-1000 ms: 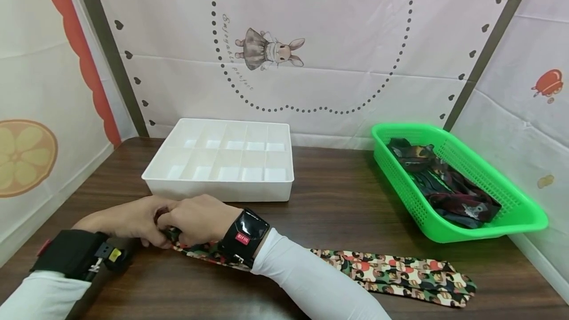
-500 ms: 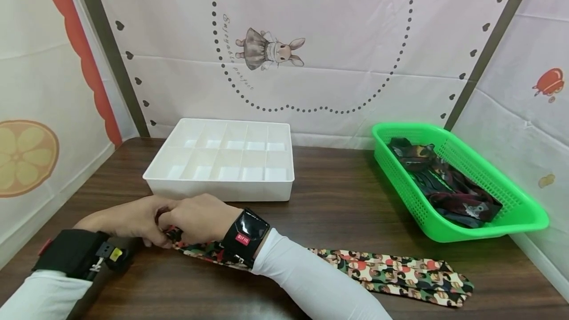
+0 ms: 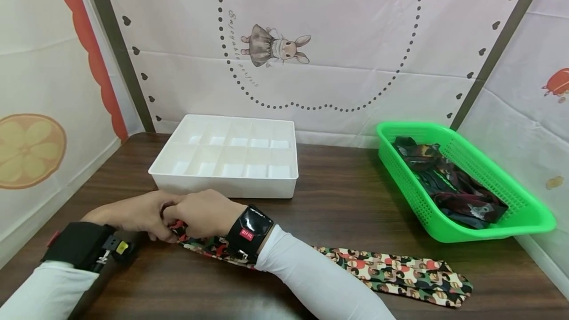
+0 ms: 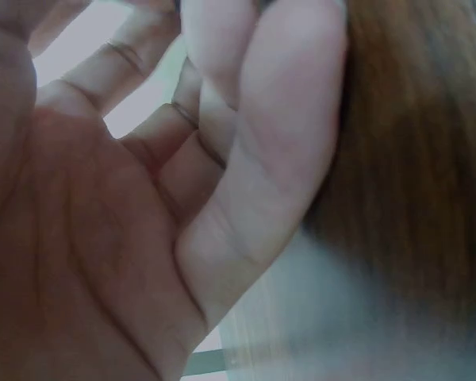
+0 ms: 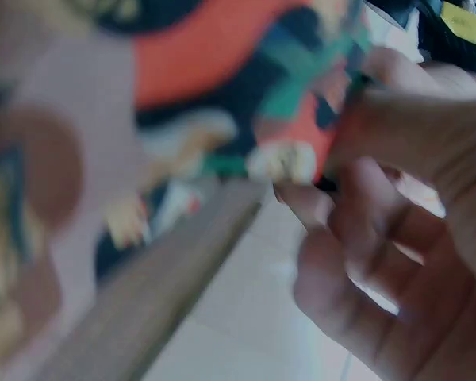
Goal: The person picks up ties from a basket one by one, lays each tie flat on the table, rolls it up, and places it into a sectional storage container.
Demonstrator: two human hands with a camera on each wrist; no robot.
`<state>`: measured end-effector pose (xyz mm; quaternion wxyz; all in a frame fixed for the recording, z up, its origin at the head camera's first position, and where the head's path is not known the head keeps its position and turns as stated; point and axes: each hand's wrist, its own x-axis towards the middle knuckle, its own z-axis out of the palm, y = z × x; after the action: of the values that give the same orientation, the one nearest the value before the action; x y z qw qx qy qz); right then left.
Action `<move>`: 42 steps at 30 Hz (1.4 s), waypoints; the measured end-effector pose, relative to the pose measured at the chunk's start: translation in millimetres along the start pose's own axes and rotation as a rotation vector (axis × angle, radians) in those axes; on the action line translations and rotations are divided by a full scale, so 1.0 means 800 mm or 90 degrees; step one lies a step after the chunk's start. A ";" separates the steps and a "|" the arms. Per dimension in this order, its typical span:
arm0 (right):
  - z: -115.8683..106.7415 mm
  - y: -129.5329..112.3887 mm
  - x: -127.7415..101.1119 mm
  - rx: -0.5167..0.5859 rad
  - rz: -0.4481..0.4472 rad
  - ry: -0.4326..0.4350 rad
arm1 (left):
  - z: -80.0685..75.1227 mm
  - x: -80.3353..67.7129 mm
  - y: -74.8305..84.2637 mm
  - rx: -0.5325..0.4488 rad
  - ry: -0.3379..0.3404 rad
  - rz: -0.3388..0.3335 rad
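Note:
A necktie [image 3: 400,275] printed with small cartoon faces in red, green, black and cream lies across the front of the table, its layers side by side and a pointed end at the right. At its left end both hands meet. My left hand [image 3: 133,214] pinches the tie's end from the left; in the left wrist view thumb and fingertips come together at the top edge. Against it, my right hand [image 3: 206,213] grips the same end with bent fingers. The right forearm covers the tie's middle. Close up, the printed fabric [image 5: 198,87] fills the right wrist view's upper left.
Behind the hands stands a white divided box [image 3: 222,186] with two rows of compartments. A green basket [image 3: 449,233] at the right holds dark, crumpled packets or cloths [image 3: 462,194]. Printed white curtains [image 3: 346,38] close off the back and sides.
The head view has shifted slightly. The fabric bit showing between the hands now looks redder, and the tie's right end has slid slightly left. Both hands keep their hold.

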<state>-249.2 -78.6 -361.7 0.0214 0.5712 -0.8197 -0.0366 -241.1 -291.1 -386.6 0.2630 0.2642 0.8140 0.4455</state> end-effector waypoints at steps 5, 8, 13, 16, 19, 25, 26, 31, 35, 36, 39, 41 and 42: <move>-0.008 0.009 -0.004 0.035 0.005 -0.024 | -0.004 0.007 0.008 0.013 0.003 -0.018; -0.007 0.007 -0.005 0.015 0.006 0.005 | -0.005 0.008 0.009 0.005 -0.002 -0.009; 0.000 0.000 -0.004 -0.017 0.004 0.037 | -0.005 0.005 0.004 -0.003 -0.001 0.017; 0.001 -0.002 -0.002 -0.007 0.009 0.020 | -0.003 0.003 0.000 0.007 -0.002 0.026; -0.001 -0.003 0.000 0.001 0.015 -0.009 | -0.001 0.002 -0.002 0.016 -0.004 0.028; -0.002 -0.003 0.000 -0.018 0.014 0.009 | -0.001 0.002 -0.002 0.007 0.005 0.025; -0.001 -0.003 -0.001 -0.023 0.014 0.021 | -0.001 0.002 -0.002 0.002 0.008 0.025; 0.003 -0.003 -0.001 -0.040 0.003 0.050 | 0.001 0.001 -0.006 0.005 0.019 0.037; 0.000 -0.004 0.000 -0.011 0.008 0.001 | 0.002 0.002 -0.007 0.008 0.011 0.044; -0.001 -0.004 0.000 -0.005 0.010 -0.006 | 0.002 0.002 -0.007 0.010 0.009 0.046; 0.000 -0.004 -0.001 -0.008 0.010 0.004 | 0.001 0.002 -0.006 0.003 0.004 0.040; 0.003 -0.004 -0.002 -0.023 0.004 0.031 | 0.001 0.003 -0.005 -0.002 0.006 0.032; 0.004 -0.004 -0.003 -0.031 0.001 0.045 | 0.000 0.003 -0.005 -0.005 0.007 0.029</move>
<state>-245.8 -77.4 -365.1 0.0644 0.5711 -0.8176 -0.0360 -243.1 -291.4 -390.6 0.2496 0.2790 0.8075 0.4559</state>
